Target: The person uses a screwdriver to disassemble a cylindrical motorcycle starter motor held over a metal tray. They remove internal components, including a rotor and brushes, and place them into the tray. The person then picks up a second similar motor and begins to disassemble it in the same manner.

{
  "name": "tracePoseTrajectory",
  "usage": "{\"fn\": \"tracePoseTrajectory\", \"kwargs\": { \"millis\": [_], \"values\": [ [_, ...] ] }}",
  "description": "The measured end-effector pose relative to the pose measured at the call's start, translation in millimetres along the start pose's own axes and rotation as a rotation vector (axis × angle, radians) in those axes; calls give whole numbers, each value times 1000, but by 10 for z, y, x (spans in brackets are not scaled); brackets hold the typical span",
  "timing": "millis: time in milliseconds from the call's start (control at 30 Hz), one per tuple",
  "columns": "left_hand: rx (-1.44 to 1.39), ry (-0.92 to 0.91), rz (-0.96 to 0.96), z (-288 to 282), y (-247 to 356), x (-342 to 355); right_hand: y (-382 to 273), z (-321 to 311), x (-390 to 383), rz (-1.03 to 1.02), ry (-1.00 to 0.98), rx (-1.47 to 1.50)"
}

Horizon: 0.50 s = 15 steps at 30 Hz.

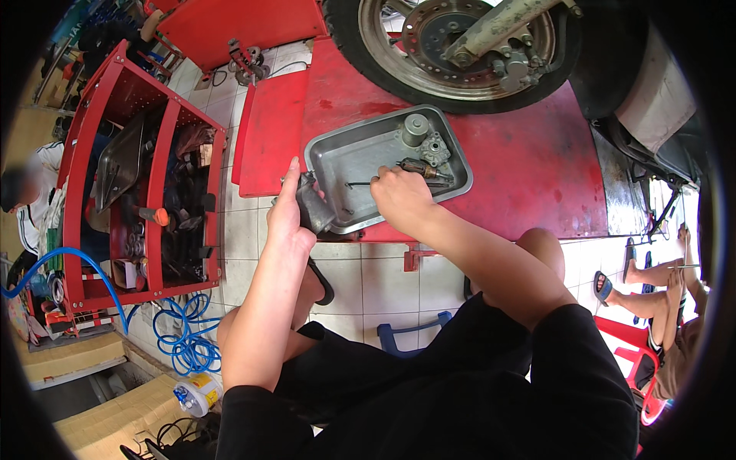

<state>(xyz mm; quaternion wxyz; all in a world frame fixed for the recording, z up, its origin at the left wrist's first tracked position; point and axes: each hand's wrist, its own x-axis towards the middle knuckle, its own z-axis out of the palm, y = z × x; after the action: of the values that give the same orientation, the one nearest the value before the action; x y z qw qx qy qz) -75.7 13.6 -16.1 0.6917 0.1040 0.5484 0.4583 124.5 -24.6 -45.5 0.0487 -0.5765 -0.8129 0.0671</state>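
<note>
Black cloth (429,399) is seen nearest, over the lap and upper arms, and a blue plastic stool (389,335) is partly visible between the legs. Both bare forearms are extended forward from it

Left hand (287,211): positioned at the near left corner of a shallow metal tray (337,153), forearm close to upright in the view. A dark grey metal housing (316,213) is held on the inner side of the hand, at the tray's rim. One digit is stretched straight; the remaining fingers are mostly hidden, and their spread cannot be told

Right hand (400,195): reached in diagonally from the right, back uppermost, over the tray's near side. Its fingers are curled and pressed together. A thin dark rod (359,184) projects leftward beside them; whether it is pinched cannot be told

The step in hand is judged to be the handling of dismantled motor parts. For the next move, the housing should be kept steady on the left, and any piece gripped on the right should be raised clear of the armature (416,166) just beyond

Farther in the tray, a cast metal cover (435,151) and a cylindrical can (415,130) are placed side by side. Beyond the tray, a motorcycle wheel (429,34) is seen over the red platform (529,169)
</note>
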Motion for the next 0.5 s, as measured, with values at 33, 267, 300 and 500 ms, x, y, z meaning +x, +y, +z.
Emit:
{"fn": "tracePoseTrajectory", "kwargs": {
  "millis": [33,267,300,500],
  "values": [
    [-4,-2,1,-5,6,3,-24,-23,2,-5,-18,0],
    [-3,15,1,76,37,-47,-67,-318,-249,-146,-163,0],
    [8,19,7,83,35,-50,-46,-349,-285,-139,-166,4],
    [-38,20,3,45,17,-21,-4,-481,-366,-112,-218,20]
  ]
}}
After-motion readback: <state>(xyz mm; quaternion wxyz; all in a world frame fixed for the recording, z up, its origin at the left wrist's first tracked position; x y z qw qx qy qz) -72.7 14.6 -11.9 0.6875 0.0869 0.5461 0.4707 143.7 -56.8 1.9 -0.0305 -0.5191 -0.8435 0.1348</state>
